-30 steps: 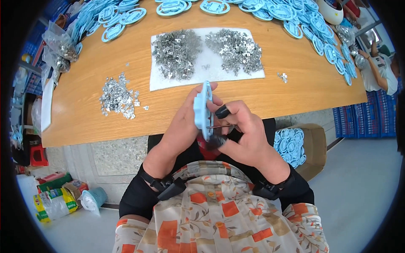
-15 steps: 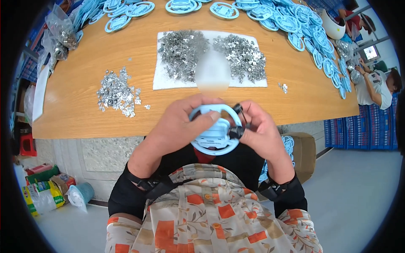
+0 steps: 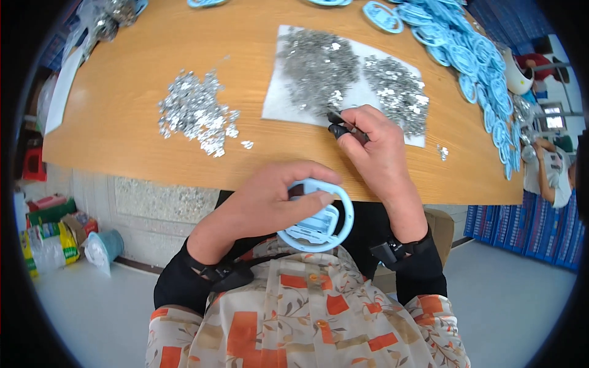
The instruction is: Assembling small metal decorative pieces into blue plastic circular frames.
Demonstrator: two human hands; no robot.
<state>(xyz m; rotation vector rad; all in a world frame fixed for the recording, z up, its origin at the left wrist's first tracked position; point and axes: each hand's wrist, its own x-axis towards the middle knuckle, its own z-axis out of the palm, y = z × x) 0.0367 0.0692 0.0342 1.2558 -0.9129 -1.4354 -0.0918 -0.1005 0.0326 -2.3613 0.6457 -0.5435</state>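
Here's the brown wooden table (image 3: 104,138), white rectangular sheet (image 3: 273,104) on top, then left hand (image 3: 267,195) and right hand (image 3: 379,146): the left clamped on a light-blue oval plastic frame (image 3: 348,213) at the table's near edge, lettering unreadable, the right pinching a slim dark tool (image 3: 358,134)!

Assembly workshop, heaped metal parts (image 3: 195,115), piled blue plastic pieces (image 3: 458,48), wood-toned table (image 3: 132,92)
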